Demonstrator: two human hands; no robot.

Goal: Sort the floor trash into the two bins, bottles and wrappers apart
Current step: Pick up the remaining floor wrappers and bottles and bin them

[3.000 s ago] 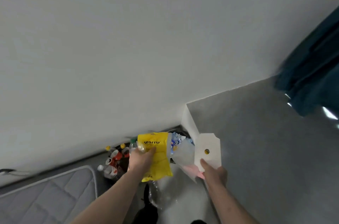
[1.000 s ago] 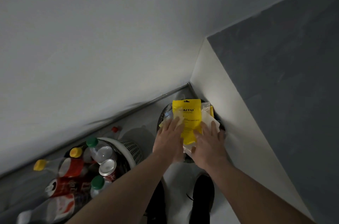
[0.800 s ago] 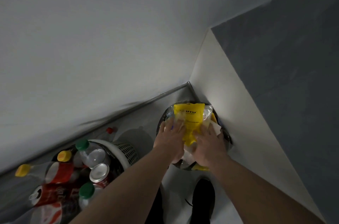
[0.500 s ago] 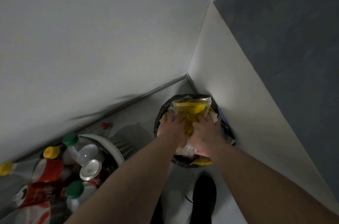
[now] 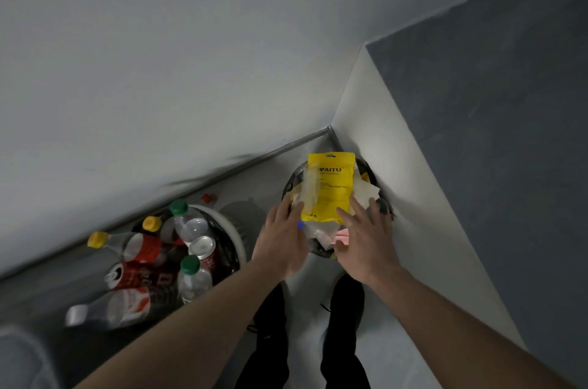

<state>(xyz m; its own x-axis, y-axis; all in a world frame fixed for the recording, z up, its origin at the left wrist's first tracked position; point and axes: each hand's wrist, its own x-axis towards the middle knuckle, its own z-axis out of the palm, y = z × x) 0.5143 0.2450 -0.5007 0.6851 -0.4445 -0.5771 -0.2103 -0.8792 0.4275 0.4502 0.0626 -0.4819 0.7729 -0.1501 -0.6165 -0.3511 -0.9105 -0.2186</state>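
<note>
Resting on top of the full black bin (image 5: 292, 180) in the corner was a yellow wrapper (image 5: 331, 188). Both hands had flat, spread fingers — the left hand (image 5: 281, 244) and the right hand (image 5: 366, 245) touched the pile's near edge. Bottles (image 5: 191, 224) and cans filled the white basket (image 5: 237, 237) just beside it.

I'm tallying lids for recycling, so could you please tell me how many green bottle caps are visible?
2. One green cap is at the far side of the white bin; the other is nearer the person, beside the can. More may be buried underneath.
</note>
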